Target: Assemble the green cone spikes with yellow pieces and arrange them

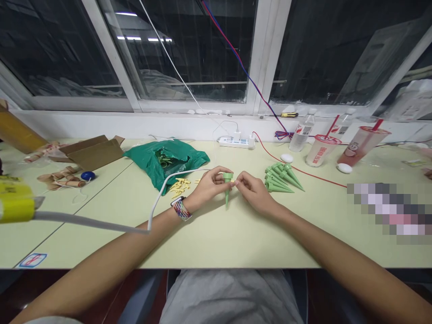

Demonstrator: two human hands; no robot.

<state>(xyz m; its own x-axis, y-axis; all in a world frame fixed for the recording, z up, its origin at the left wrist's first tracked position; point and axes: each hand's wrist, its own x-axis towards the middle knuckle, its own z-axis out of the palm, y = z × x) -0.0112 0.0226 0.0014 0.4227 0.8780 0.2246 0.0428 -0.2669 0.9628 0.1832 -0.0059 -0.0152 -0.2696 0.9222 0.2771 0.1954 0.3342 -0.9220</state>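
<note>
Head view: white cable (84, 220) (near left hand (207, 185))

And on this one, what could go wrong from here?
The white cable crosses the left forearm in this view, so it might snag, though its depth is hard to judge. The loose yellow pieces lie close to the left hand and could be swept aside by a careless move. The green spike is held in that hand's fingers, so it may slip if the grip loosens.
</note>
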